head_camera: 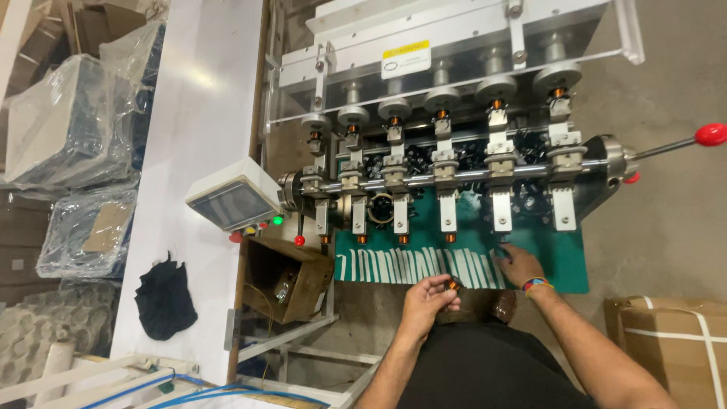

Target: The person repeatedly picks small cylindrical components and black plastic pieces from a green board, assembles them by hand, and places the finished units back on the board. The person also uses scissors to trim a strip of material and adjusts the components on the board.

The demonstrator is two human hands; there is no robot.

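We see the left hand (pixel 429 300) raised at the near edge of the green mat (pixel 566 261), its grip pinching a small copper-wound coil (pixel 453 285) between thumb and fingertips, so the coil sits in the air just off that near edge, close to the body. The right hand (pixel 519 263) lies flat on the mat near its near edge, fingers spread and touching the end of a row of white strips (pixel 409 266) that runs along that edge toward the left corner; whether its grip closes on anything we cannot tell. A coloured band (pixel 536 285) circles the right wrist.

Across the far side of the mat we see a winding machine (pixel 447 163) with a line of spindles on a steel shaft, each carrying a white bracket, and small copper coils at the tips of several of them. A lever with a red knob (pixel 710 134) sticks out from the machine's right end. At its left end sits a tilted grey control box (pixel 231 203) with red and green buttons below it. An open cardboard box (pixel 288 282) stands under that corner, just beside the mat's left edge. Further left a black cloth (pixel 164 299) lies on a white desk (pixel 189 113), well apart from both hands. A taped carton (pixel 670 341) sits on the floor to the right
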